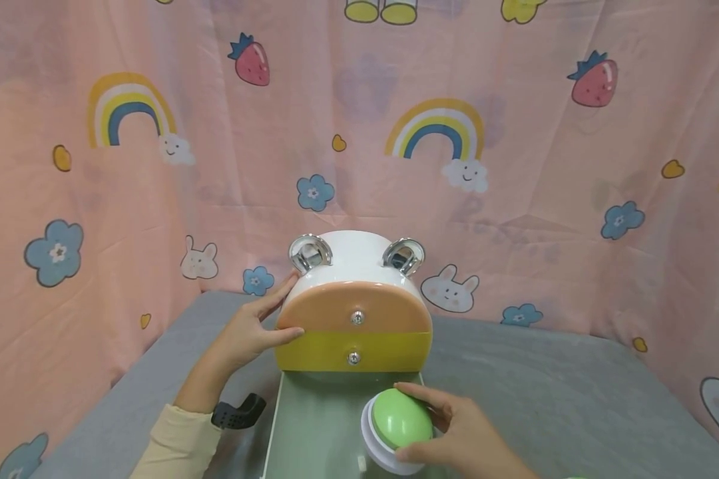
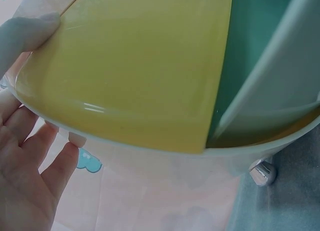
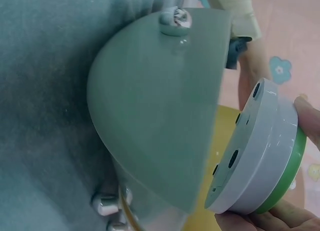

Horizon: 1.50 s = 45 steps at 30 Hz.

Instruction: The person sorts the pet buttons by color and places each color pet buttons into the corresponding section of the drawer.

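A small drawer cabinet (image 1: pixel 359 249) with a white rounded shell and silver ear-like pieces stands on the table. Its front has an orange drawer (image 1: pixel 317 313) and a yellow drawer (image 1: pixel 317 352), both pushed in. Below them, the green drawer (image 1: pixel 311 426) is pulled far out. My left hand (image 1: pixel 251 332) rests on the cabinet's left side, thumb on the front, fingers lying along the shell. Over the open drawer my right hand (image 1: pixel 455 432) holds a round push button (image 1: pixel 401 422) with a green dome and white base, thumb and fingers at its sides. The base's underside (image 3: pixel 240 141), with several dark holes, faces the drawer.
Grey cloth (image 1: pixel 545 392) covers the table around the cabinet. Behind and beside it hangs a pink printed curtain (image 1: pixel 359 80). A black strap (image 1: pixel 239 412) is at the left wrist. A small silver knob (image 3: pixel 176 21) sticks out from the green drawer's front.
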### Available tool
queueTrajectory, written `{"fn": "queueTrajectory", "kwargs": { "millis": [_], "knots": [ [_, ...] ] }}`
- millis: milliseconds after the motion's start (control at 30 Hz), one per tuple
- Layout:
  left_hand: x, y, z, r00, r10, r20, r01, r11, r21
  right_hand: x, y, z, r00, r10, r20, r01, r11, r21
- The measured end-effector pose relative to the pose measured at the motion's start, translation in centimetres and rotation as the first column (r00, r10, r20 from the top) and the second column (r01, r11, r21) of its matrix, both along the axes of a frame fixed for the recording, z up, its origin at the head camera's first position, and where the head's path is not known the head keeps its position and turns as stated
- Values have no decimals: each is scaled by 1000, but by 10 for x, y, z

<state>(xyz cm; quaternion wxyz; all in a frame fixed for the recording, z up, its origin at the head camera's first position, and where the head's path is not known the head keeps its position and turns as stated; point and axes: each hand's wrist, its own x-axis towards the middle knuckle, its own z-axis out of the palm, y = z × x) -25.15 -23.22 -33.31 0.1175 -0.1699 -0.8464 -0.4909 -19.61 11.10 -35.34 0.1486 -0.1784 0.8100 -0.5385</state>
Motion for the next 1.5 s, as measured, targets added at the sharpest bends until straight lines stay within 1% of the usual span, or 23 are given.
{"fn": "queueTrajectory", "kwargs": {
  "millis": [100, 200, 400, 667, 867, 1033, 1267, 1500],
  "knots": [
    [0, 0, 0, 1000, 2, 1, -2, 1000, -4, -3, -6, -3, 1000, 29, -4, -29, 999, -16],
    [-1, 0, -1, 1000, 0, 2, 0, 1000, -2, -6, -11, -7, 998, 59, -27, -59, 998, -1],
    [0, 0, -1, 1000, 6, 1, -6, 1000, 1, -8, -21, -14, 996, 68, -62, -60, 991, 122],
    [0, 1, 0, 1000, 0, 10, 0, 1000, 5, -10, -24, -21, 987, 100, -127, -68, 970, 232],
    [-1, 1, 0, 1000, 8, 19, -8, 1000, 6, -13, -25, -25, 980, 136, -147, -100, 968, 229],
    [0, 1, 0, 1000, 14, 13, -14, 1000, 5, -14, -25, -28, 968, 171, -185, -127, 965, 229],
    [1, 1, 0, 999, 30, 14, -29, 999, -12, -15, -25, -28, 967, 197, -160, -149, 952, 269],
    [1, 2, 0, 1000, 25, 9, -25, 1000, -9, -15, -25, -28, 960, 221, -172, -163, 941, 298]
  ]
}}
